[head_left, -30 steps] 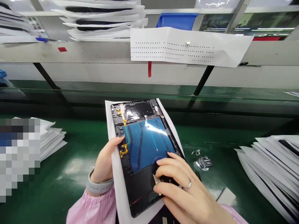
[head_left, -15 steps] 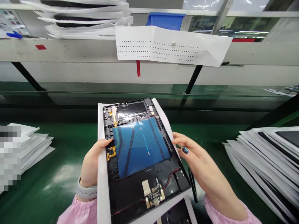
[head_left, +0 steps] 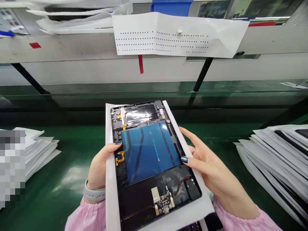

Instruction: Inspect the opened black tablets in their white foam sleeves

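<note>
At the near side of the bench (head_left: 74, 179), in the middle, an opened tablet (head_left: 137, 205) rests face-up on a white sheet (head_left: 111, 192), tilted in the person's grip. Lowest on it sits a small circuit board (head_left: 164, 204), with thin red and black wires running off both ways. Above that lies a smooth blue panel (head_left: 149, 150) (it carries a slanting line of tiny print, too small to read).

The left hand (head_left: 102, 163) grips the left edge, thumb on the black frame, the other fingers hidden beneath. The right hand (head_left: 211, 173) holds the right edge, thumb pressed by the panel's lower corner, index finger along the sheet's margin.

Glossy green bench top shows between each arm and the stacks: layered white sheets (head_left: 40, 154) toward the left edge, a fanned pile (head_left: 267, 160) with dark slabs between its layers toward the right. Beyond the far edge, a creased paper (head_left: 178, 40) with rows of dark dots hangs on a pale beam (head_left: 79, 48), beneath a blue bin (head_left: 171, 7).
</note>
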Demonstrator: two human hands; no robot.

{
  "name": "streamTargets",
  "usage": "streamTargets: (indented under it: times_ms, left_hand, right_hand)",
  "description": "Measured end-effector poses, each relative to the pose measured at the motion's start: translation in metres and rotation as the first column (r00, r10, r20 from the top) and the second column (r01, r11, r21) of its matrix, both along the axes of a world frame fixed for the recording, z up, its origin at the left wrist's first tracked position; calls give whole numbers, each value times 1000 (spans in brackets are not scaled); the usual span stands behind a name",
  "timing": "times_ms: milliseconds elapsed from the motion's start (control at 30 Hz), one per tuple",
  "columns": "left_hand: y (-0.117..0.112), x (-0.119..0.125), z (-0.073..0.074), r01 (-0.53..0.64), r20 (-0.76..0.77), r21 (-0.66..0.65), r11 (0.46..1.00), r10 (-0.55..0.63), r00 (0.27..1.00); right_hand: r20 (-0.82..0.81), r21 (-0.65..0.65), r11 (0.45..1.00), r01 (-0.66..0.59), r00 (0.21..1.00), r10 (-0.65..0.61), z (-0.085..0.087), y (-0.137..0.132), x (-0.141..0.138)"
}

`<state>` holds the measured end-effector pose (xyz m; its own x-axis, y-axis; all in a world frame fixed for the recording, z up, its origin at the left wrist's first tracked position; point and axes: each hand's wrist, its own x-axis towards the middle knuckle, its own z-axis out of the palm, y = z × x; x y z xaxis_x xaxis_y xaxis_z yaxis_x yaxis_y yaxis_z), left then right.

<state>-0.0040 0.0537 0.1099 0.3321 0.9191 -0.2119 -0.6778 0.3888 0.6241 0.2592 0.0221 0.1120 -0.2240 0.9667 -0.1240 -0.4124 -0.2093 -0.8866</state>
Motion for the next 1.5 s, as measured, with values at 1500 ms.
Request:
streamTargets:
  times_ms: [1500]
  left_hand:
    - [3,9,-8,85,35,99,991,-88,995]
  right_hand:
    - [340,-152,985,78,940,-22,-1,-20,8]
